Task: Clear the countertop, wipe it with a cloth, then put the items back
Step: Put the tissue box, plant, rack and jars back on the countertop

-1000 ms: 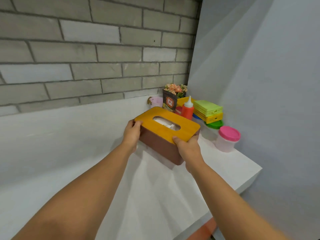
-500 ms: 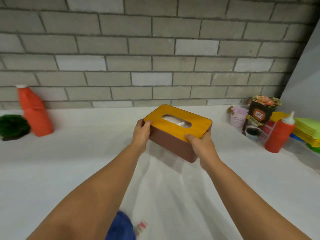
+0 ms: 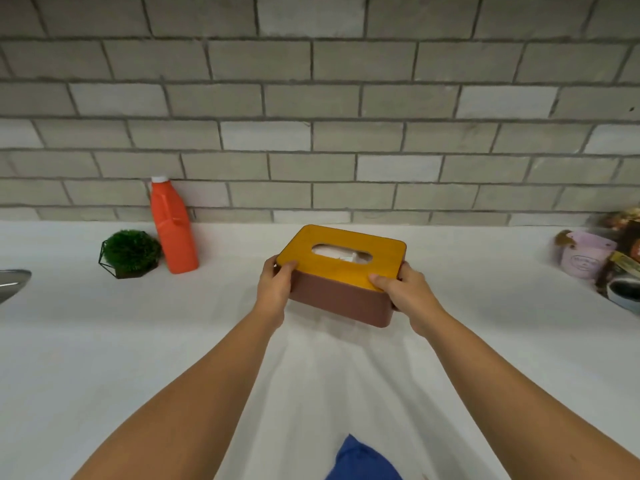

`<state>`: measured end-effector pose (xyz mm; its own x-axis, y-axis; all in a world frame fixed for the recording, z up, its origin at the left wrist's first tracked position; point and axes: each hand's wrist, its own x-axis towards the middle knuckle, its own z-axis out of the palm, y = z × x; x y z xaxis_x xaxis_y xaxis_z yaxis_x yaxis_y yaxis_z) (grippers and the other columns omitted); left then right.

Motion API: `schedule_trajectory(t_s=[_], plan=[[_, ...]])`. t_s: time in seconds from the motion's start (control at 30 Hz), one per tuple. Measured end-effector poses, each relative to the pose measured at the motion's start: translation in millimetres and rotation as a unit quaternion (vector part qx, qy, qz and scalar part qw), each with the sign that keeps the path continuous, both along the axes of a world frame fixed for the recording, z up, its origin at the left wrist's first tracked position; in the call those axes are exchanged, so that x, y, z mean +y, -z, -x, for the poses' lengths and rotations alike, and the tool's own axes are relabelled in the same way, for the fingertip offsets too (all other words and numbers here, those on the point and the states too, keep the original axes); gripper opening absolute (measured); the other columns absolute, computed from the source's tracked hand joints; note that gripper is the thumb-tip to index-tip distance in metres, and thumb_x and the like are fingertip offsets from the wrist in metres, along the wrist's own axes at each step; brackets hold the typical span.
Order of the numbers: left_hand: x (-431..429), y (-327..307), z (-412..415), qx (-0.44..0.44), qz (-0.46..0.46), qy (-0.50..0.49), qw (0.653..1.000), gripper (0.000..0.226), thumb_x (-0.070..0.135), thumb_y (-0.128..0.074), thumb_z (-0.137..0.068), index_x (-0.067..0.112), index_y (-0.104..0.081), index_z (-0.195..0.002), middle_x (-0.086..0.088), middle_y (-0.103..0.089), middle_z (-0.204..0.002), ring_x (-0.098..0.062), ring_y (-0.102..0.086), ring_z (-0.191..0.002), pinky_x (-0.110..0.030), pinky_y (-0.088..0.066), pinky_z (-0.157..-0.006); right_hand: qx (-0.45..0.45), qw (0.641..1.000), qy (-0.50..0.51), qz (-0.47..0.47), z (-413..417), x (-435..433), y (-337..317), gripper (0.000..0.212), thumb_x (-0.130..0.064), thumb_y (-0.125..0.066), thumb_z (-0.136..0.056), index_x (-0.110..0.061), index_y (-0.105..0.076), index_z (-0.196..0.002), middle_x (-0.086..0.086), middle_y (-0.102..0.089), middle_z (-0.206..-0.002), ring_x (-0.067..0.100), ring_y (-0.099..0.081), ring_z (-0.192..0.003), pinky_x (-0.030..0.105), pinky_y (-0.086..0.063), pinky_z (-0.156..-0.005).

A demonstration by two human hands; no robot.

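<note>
A brown tissue box [image 3: 341,299] with a yellow wooden lid and an oval slot showing white tissue is held over the middle of the white countertop [image 3: 104,341]. My left hand [image 3: 275,287] grips its left end, thumb on the lid. My right hand [image 3: 407,294] grips its right end the same way. Whether the box touches the counter I cannot tell. A blue cloth [image 3: 362,460] lies at the near edge between my forearms.
An orange bottle [image 3: 173,226] and a small green plant [image 3: 130,252] in a wire holder stand at the back left by the brick wall. A metal object [image 3: 12,282] pokes in at far left. A pink cup [image 3: 585,259] and other items crowd the right edge.
Both hands have carried the tissue box leftward from the right corner to the counter's middle. The view swung left, bringing the orange bottle and plant in.
</note>
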<state>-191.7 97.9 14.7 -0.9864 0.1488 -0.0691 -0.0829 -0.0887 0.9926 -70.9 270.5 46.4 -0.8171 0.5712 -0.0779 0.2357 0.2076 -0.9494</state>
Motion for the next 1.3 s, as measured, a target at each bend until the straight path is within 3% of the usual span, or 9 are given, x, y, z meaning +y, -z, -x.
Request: schedule_trajectory(t_s=[0.27, 0.43, 0.83, 1.1, 1.3], plan=[[7, 19, 36, 0.000, -0.007, -0.038, 0.999, 0.043, 0.032, -0.059, -0.090, 0.022, -0.044, -0.129, -0.007, -0.053, -0.129, -0.026, -0.052, -0.116, -0.049, -0.042, -0.103, -0.032, 0.998, -0.044, -0.031, 65, 21, 1, 0.049, -0.031, -0.056, -0.092, -0.020, -0.039, -0.136, 0.006, -0.052, -0.132, 0.028, -0.052, -0.118, 0.038, -0.047, -0.091], [29, 30, 56, -0.003, 0.009, -0.033, 0.999, 0.044, 0.031, -0.065, -0.085, 0.019, -0.046, -0.123, -0.008, -0.055, -0.123, -0.026, -0.054, -0.112, -0.045, -0.046, -0.099, -0.017, 0.999, -0.019, -0.043, 94, 45, 12, 0.039, -0.027, -0.053, -0.093, -0.013, -0.044, -0.129, 0.011, -0.054, -0.127, 0.029, -0.053, -0.114, 0.046, -0.045, -0.098], [62, 42, 87, 0.001, 0.024, -0.016, 1.000, 0.040, 0.028, -0.071, -0.080, 0.018, -0.046, -0.109, -0.013, -0.057, -0.119, -0.030, -0.057, -0.109, -0.044, -0.049, -0.091, -0.023, 1.000, 0.011, 0.017, 125, 77, 30, 0.037, -0.021, -0.053, -0.094, -0.011, -0.048, -0.130, 0.012, -0.056, -0.124, 0.030, -0.054, -0.112, 0.046, -0.044, -0.100], [72, 47, 96, 0.001, 0.058, -0.021, 0.998, 0.042, 0.032, -0.073, -0.078, 0.019, -0.045, -0.107, -0.014, -0.058, -0.117, -0.031, -0.059, -0.105, -0.048, -0.051, -0.092, -0.032, 0.999, 0.013, 0.007, 136, 87, 31, 0.038, -0.019, -0.047, -0.097, -0.008, -0.044, -0.133, 0.014, -0.052, -0.130, 0.029, -0.050, -0.117, 0.042, -0.042, -0.102], [78, 44, 98, 0.005, 0.089, -0.032, 0.995, 0.052, 0.035, -0.070, -0.080, 0.011, -0.043, -0.119, -0.016, -0.059, -0.119, -0.033, -0.058, -0.107, -0.049, -0.050, -0.092, -0.042, 0.999, 0.011, -0.013, 140, 89, 33, 0.048, -0.024, -0.043, -0.099, -0.007, -0.031, -0.143, 0.014, -0.041, -0.143, 0.031, -0.041, -0.129, 0.041, -0.034, -0.107]])
